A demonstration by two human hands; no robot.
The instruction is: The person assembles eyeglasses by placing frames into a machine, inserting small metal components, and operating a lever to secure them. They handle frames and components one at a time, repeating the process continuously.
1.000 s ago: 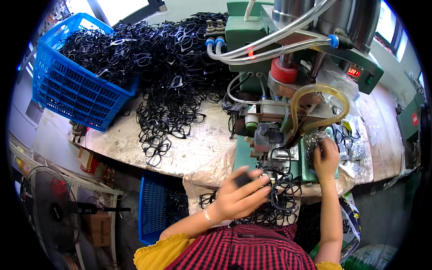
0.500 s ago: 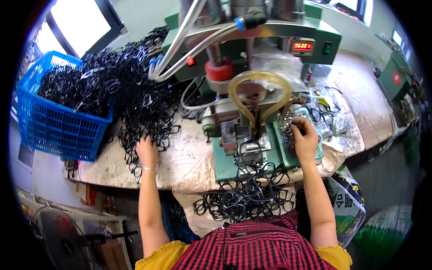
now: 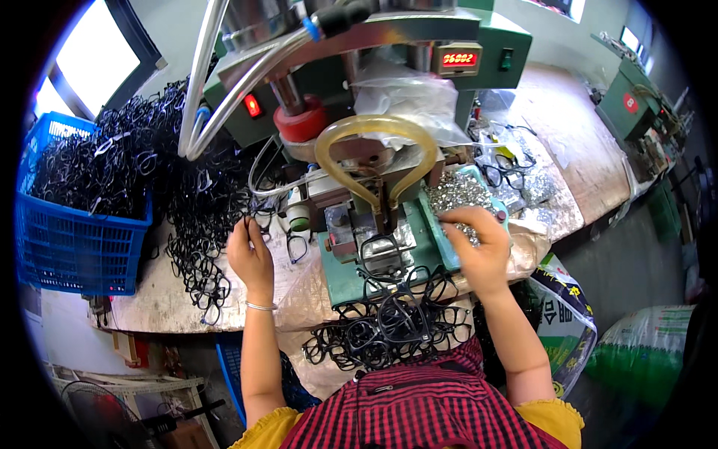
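Observation:
My left hand (image 3: 251, 258) is raised beside the heap of black eyeglass frames (image 3: 198, 217), its thumb and fingers pinched together. A black eyeglass frame (image 3: 298, 248) hangs from them toward the machine. My right hand (image 3: 482, 251) is over the turquoise tray (image 3: 496, 203) of small shiny metal parts (image 3: 452, 191). Its thumb and forefinger are closed at the tray's left side, and whatever they hold is too small to make out. Between my hands stands a green press machine (image 3: 348, 280), with one eyeglass frame (image 3: 380, 254) at its metal fixture under a curved yellowish tube (image 3: 378, 126).
A blue plastic basket (image 3: 82, 243) full of black frames stands at the left. More frames (image 3: 396, 325) lie in a pile against my apron. Clear plastic bags (image 3: 535, 183) and loose frames lie right of the tray. Another green machine (image 3: 636, 97) stands at the far right.
My left hand has come away from the heap with an eyeglass frame. My right hand has moved from among the metal parts toward the machine. The whole view has shifted.

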